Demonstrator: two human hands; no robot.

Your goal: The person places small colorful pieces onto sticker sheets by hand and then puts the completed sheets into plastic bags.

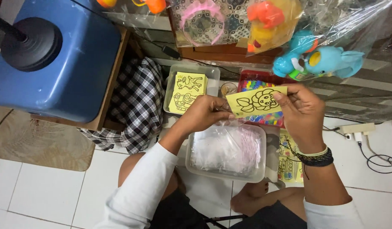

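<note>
Only the head view is on my screen, so I go through it from the middle outward. My right hand (304, 112) pinches a yellow card with a black flower outline (256, 101) at its right edge, fingers narrow on it; the card hangs in the air above a red tray of coloured bits (259, 85), which it mostly covers. My left hand (201, 113) is curled at the card's lower left corner, and I cannot tell whether its fingers grip the card or something small and clear beneath it. Just below sits a clear tub of thin plastic sleeves (226, 150), its lower rim near my crossed legs on the tiled floor (56, 191). Farther up, a grey tray (213, 78) holds more yellow outline cards (186, 91). More cards (287, 163) lie half hidden behind my right wrist. Bagged toys hang along the top edge, cut off, among them a blue elephant (331, 61). A checked cloth (136, 106) drapes beside a blue water jug (56, 59).
</note>
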